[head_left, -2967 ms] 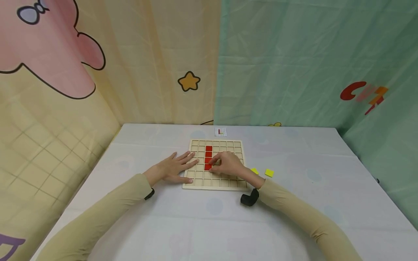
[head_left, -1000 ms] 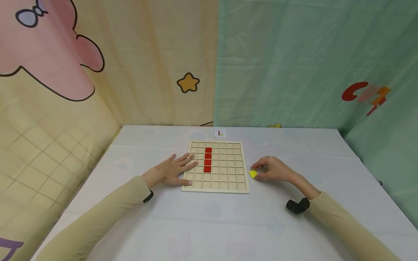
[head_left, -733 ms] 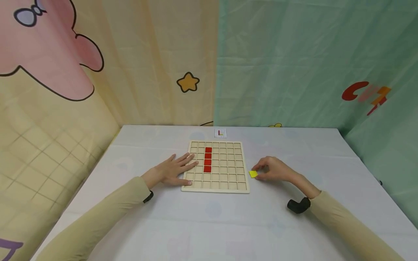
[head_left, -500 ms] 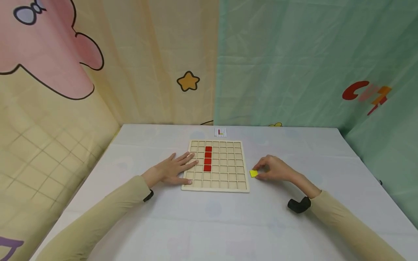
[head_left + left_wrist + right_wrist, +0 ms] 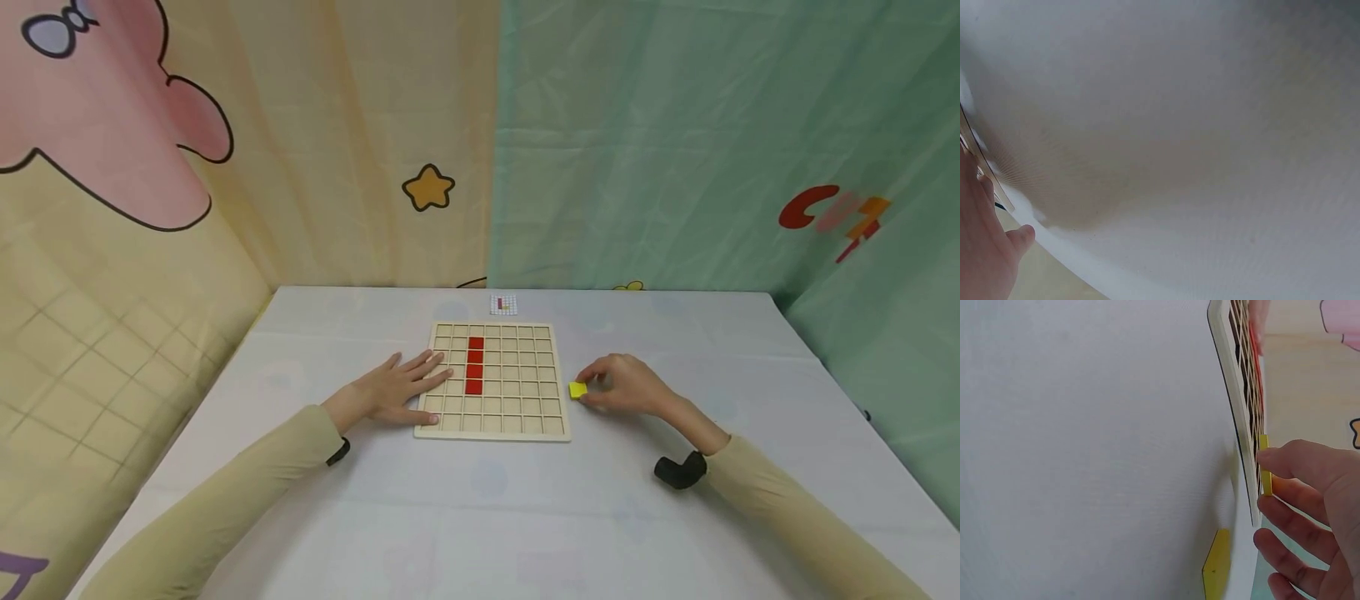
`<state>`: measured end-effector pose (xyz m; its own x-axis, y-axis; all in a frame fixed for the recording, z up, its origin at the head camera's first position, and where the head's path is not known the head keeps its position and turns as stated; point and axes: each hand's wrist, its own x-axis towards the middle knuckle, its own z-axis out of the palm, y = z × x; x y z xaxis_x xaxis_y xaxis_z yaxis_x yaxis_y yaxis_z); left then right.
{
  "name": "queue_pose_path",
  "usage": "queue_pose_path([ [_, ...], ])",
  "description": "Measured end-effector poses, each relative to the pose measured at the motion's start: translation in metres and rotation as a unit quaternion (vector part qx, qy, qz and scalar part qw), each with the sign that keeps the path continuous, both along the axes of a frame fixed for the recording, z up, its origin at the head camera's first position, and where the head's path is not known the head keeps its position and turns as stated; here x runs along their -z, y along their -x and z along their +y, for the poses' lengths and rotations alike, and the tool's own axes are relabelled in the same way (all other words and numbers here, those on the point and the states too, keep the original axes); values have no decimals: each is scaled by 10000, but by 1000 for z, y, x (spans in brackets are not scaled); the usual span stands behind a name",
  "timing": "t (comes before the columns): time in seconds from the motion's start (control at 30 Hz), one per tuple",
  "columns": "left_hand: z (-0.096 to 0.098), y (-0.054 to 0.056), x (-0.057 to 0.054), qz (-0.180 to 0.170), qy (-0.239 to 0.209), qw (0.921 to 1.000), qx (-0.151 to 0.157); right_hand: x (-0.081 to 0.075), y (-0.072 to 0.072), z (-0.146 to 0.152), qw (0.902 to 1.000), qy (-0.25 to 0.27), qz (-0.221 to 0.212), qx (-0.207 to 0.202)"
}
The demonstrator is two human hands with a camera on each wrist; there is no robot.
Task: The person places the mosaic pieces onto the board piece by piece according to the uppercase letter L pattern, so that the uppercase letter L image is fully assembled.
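A wooden grid board [image 5: 517,437] lies on the table, with a column of several red square tiles [image 5: 475,357] set in its cells. My left hand [image 5: 392,390] rests with spread fingers on the board's left edge. In the left wrist view part of that hand [image 5: 985,244] shows beside the board's edge. My right hand [image 5: 626,385] pinches a yellow square tile [image 5: 577,390] just right of the board. The right wrist view shows the pinched yellow tile [image 5: 1265,464] held between thumb and fingers above the tablecloth. Another yellow tile [image 5: 1217,565] lies below the hand, hidden in the head view.
A small printed card [image 5: 503,305] with a grid and coloured cells lies behind the board. The white cloth-covered table [image 5: 480,525] backs onto patterned curtains [image 5: 637,150]. Black wrist devices [image 5: 681,472] sit on both forearms.
My right hand has left the red tiles, reached right and pinched a yellow tile. Lately it has lifted that tile slightly and shifted it a little away from me. My left hand stays put.
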<state>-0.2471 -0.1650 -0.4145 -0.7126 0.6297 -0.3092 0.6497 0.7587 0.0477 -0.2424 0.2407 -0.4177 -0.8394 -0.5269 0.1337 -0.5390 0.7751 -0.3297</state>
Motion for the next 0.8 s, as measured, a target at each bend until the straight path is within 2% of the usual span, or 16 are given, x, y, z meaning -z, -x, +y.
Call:
queue_pose_path([
  [0.23,-1,-1,1,27,-56,10000,-5,-6,-1,-10,9994,230,190,191],
  [0.8,0,-1,1,-8,-20,10000,-42,-7,6,-60,9985,481,103,225],
])
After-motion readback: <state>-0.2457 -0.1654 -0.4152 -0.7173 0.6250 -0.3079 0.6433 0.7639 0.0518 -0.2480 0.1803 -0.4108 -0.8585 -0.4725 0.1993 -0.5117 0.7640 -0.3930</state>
